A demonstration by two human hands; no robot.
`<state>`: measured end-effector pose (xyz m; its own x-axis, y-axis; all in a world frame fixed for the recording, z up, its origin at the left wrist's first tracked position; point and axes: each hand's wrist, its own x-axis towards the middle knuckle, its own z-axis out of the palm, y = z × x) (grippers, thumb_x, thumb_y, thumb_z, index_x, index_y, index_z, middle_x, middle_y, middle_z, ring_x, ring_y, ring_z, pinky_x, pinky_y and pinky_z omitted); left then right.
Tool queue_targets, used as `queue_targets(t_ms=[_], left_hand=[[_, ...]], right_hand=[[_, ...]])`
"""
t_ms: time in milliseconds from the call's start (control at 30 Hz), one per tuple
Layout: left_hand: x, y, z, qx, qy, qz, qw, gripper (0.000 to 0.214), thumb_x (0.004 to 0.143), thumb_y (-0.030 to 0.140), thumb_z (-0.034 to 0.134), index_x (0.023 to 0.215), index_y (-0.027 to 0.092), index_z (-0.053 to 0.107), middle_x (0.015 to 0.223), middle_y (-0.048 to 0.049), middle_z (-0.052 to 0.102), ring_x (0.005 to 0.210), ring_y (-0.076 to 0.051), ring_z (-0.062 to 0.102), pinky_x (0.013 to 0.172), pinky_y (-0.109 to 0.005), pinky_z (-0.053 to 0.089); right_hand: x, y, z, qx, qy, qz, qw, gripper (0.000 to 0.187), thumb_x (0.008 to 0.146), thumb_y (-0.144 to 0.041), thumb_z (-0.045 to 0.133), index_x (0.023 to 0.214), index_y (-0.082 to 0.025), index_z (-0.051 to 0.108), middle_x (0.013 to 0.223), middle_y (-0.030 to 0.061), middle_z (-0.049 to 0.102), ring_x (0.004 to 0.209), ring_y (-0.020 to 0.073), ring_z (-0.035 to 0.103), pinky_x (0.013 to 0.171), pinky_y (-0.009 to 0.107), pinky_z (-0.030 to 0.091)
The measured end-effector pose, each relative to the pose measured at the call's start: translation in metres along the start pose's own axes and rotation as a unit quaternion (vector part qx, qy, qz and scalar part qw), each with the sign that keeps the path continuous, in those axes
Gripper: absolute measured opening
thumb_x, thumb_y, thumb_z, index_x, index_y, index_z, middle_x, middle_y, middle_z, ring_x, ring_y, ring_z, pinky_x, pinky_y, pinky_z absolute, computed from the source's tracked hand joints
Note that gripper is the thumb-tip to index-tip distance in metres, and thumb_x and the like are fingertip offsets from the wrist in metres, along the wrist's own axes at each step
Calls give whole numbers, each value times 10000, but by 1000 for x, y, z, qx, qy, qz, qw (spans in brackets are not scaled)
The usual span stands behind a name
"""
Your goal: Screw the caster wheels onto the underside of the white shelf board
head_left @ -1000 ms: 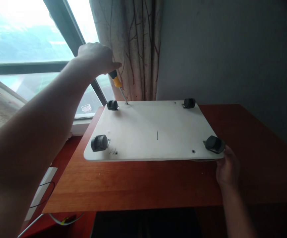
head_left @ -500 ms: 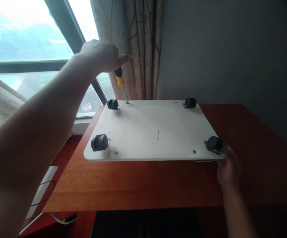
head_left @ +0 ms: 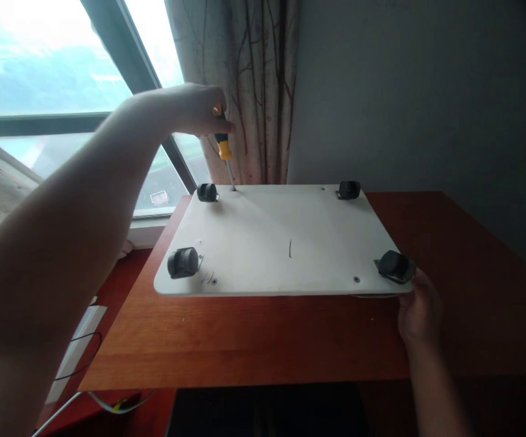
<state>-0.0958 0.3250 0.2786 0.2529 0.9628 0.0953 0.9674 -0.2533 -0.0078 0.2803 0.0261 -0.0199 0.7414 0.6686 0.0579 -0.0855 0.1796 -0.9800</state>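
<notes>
My left hand (head_left: 201,109) is closed round the black and yellow handle of a screwdriver (head_left: 222,145). The screwdriver leans slightly, its tip on a screw (head_left: 233,189) near the far left corner of a white board (head_left: 263,243). Black caster wheels stick up from the board's corners: one far left (head_left: 207,192), one near left (head_left: 183,263), one far right (head_left: 349,190) and one near right (head_left: 396,266). At that near right corner my right hand (head_left: 420,309) grips the board's edge, fingers partly hidden beneath it. Screws (head_left: 357,280) also show near the other corners.
The board lies over a reddish-brown wooden table (head_left: 253,346). Behind it hang a patterned curtain (head_left: 244,73) and a grey wall (head_left: 417,91). A window (head_left: 53,67) is on the left. Cables (head_left: 121,408) and a white strip (head_left: 76,352) lie below the table's left side.
My left hand has turned on the screwdriver handle and dropped a little, so more of the handle shows. The screwdriver tip stays on the screw. My right hand and the board are almost still.
</notes>
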Motion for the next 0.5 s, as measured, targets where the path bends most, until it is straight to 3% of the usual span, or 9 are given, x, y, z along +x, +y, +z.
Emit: queue_targets(t_ms=[100,200,267,400,500], left_hand=[[1,3,4,99,48,-9,994,714,835,816,404,1190,265,685,879,-73,692,944,-313,589,791,-445,410],[1,2,3,121,36,1,992,624,871,738,436,1159,253,702,850,-74,689,882,-300,596,781,-445,422],[-1,1,0,114,13,18,993,583,892,637,498,1305,250,634,932,-63,698,877,-276,604,781,-407,435],[-6,-1,-5,59,-18,46,997,743,895,471,601,1550,214,362,1157,-70,669,945,-238,621,832,-345,444],[-8,2,-4,48,-19,7,999,659,925,590,542,1419,154,538,1086,-94,678,989,-264,608,891,-411,442]], right_hand=[[0,-1,2,7,1,-4,1000,466,829,-529,681,1133,-178,714,1077,65,714,1028,242,662,843,362,515],[-1,-3,3,6,2,-10,1000,466,828,-524,678,1134,-175,712,1090,71,713,1033,249,661,836,363,515],[-1,-4,4,7,1,-13,1000,459,830,-520,671,1128,-174,713,1094,70,711,1031,246,659,829,357,513],[-1,-3,3,11,4,-15,1000,435,836,-502,680,1117,-171,710,1085,61,708,997,224,654,809,332,499],[-1,-1,2,13,-5,-12,1000,438,839,-512,675,1107,-167,711,1077,65,707,982,229,654,805,338,497]])
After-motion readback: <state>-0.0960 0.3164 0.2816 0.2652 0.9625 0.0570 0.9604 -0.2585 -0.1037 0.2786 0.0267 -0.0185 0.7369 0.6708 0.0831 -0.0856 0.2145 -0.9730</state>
